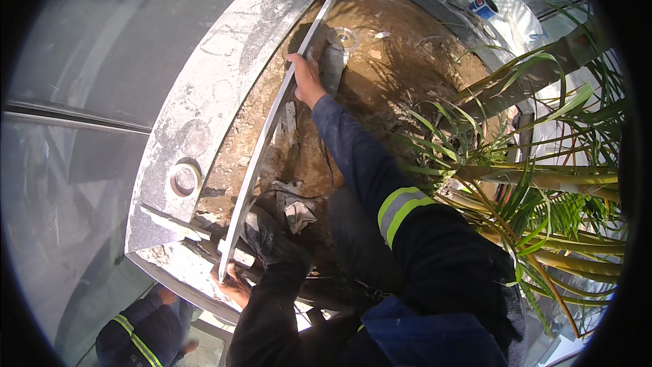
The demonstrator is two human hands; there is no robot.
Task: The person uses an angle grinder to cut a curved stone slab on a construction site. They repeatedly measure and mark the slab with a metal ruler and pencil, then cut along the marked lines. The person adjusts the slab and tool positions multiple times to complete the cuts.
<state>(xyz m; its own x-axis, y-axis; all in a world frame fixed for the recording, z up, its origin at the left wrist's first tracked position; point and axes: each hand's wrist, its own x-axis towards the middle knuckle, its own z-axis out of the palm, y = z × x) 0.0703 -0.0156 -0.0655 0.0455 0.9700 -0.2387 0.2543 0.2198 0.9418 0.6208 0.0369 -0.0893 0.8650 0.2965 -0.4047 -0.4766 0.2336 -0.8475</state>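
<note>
I hold a long, thin grey strip (261, 141) on edge with both hands. It runs from the top of the view down to the lower left, over the soil of a curved planter. My right hand (307, 80) is closed on its upper part, thumb over the edge. My left hand (234, 287) grips the lower end, partly hidden by the strip and the sleeve. Whether the strip is stone or metal I cannot tell. Left of it lies the planter's pale, dusty curved ledge (224, 61).
A tape roll (185, 180) lies on the ledge. On the soil (387, 61) are a round disc (344, 39) and a crumpled wrapper (299, 216). Palm fronds (543, 183) crowd the right side. A can (483, 7) stands at upper right. Another person (142, 331) is below left.
</note>
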